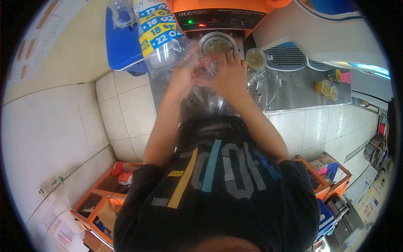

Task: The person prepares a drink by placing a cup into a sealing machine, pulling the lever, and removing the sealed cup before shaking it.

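Note:
My left hand point(184, 77) and my right hand point(230, 77) meet in front of an orange sealing machine point(218, 19). Between them is a clear, cup-like plastic piece point(206, 71), partly hidden by the fingers that curl about it. In the machine's round holder sits a cup of pale drink point(217, 45); the right fingertips overlap its near edge from my viewpoint. Just right of that hand stands another filled cup point(255, 59). A printed plastic sleeve of cups point(161, 35) lies beside my left hand.
Clear plastic wrapping point(258, 86) lies on the metal counter point(287, 90). Farther right are yellow drink cups point(323, 87) and a grey drip grille point(286, 56). A blue container point(121, 50) stands at the left. Orange-framed shelves point(98, 191) are behind me.

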Available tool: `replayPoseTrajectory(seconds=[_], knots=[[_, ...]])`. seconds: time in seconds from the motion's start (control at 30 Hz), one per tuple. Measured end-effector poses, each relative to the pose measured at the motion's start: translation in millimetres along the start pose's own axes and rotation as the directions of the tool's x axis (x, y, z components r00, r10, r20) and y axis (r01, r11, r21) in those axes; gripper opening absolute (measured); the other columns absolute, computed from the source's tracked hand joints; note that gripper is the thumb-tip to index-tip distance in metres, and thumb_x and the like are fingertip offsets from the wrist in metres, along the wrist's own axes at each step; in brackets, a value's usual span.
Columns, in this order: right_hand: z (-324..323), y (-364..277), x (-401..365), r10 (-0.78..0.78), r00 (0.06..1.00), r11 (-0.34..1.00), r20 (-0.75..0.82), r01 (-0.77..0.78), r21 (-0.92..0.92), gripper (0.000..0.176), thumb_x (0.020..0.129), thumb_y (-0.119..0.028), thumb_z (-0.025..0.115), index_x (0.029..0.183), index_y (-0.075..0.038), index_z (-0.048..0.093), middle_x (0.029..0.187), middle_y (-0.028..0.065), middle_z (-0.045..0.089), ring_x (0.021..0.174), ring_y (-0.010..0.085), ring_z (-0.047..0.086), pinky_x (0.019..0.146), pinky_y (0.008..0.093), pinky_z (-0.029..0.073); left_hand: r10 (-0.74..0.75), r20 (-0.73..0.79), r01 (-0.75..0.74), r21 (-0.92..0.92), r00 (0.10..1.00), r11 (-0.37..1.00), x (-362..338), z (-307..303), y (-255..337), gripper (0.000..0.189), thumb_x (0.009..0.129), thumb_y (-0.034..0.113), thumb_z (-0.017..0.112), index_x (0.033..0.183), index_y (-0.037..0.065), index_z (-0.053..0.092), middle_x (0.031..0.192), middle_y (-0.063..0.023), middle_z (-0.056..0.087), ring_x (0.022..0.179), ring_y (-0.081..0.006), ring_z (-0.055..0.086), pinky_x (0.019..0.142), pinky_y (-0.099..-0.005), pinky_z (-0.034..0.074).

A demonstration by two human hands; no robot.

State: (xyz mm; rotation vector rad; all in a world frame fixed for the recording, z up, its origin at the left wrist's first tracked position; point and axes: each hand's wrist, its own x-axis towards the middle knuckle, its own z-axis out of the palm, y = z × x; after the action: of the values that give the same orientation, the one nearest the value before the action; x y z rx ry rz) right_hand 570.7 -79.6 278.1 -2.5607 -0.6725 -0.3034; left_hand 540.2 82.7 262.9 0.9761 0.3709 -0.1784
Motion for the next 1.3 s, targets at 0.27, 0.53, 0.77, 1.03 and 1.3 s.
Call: replayPoseTrajectory(seconds=[0.27,0.53,0.77,1.03,1.3], knots=[[25.0,14.2,8.6,0.096,0.991,0.990,0.097,-0.085,-0.115,0.023,0.088,-0.030,0.068,0.094,-0.009,0.071,0.081,0.0156,0.072,0.087,0.0333,0.069,0.078,0.0497,0.049,0.469,0.164,-0.323,0.904,0.868,0.281,18.7,-41.7,-31.4,0.029,0.093,0.011,0.063,0.121,0.012,0.073,0.122,-0.0152,0.070,0.109,-0.0316,0.067,0.088,-0.0414,0.053],[27.5,7.3,7.7,0.153,0.984,0.979,0.090,-0.138,-0.150,0.017,0.086,-0.026,0.070,0.093,-0.010,0.073,0.084,0.0168,0.072,0.085,0.0342,0.070,0.081,0.0473,0.051,0.606,0.425,-0.504,0.863,0.673,-0.046,38.3,-30.7,-35.0,0.019,0.087,0.015,0.071,0.105,0.012,0.075,0.114,-0.0140,0.067,0.107,-0.0385,0.062,0.091,-0.0479,0.051],[29.2,9.8,4.1,0.224,0.974,0.972,0.018,-0.222,-0.078,0.013,0.087,-0.022,0.068,0.093,-0.013,0.075,0.078,0.0181,0.071,0.078,0.0366,0.070,0.076,0.0487,0.052,0.548,0.499,-0.554,0.829,0.671,-0.076,57.2,-40.3,-25.8,0.032,0.083,0.014,0.077,0.113,0.006,0.070,0.119,-0.0150,0.066,0.117,-0.0372,0.059,0.102,-0.0448,0.048],[34.7,21.2,11.2,0.284,0.956,0.958,0.076,-0.286,0.018,0.022,0.088,-0.024,0.068,0.095,-0.004,0.074,0.081,0.0197,0.072,0.077,0.0409,0.070,0.069,0.0471,0.055,0.469,0.494,-0.534,0.844,0.732,-0.057,58.6,-43.3,-26.2,0.042,0.086,0.018,0.077,0.125,0.007,0.067,0.132,-0.0133,0.064,0.131,-0.0344,0.053,0.110,-0.0427,0.044],[36.8,19.6,8.8,0.334,0.943,0.941,0.010,-0.332,-0.068,0.018,0.084,-0.021,0.070,0.090,-0.004,0.073,0.081,0.0196,0.072,0.076,0.0408,0.070,0.070,0.0479,0.056,0.438,0.619,-0.627,0.765,0.652,-0.147,53.5,-43.8,-18.2,0.032,0.094,0.023,0.069,0.121,0.007,0.068,0.132,-0.0143,0.063,0.130,-0.0348,0.053,0.109,-0.0440,0.044]])
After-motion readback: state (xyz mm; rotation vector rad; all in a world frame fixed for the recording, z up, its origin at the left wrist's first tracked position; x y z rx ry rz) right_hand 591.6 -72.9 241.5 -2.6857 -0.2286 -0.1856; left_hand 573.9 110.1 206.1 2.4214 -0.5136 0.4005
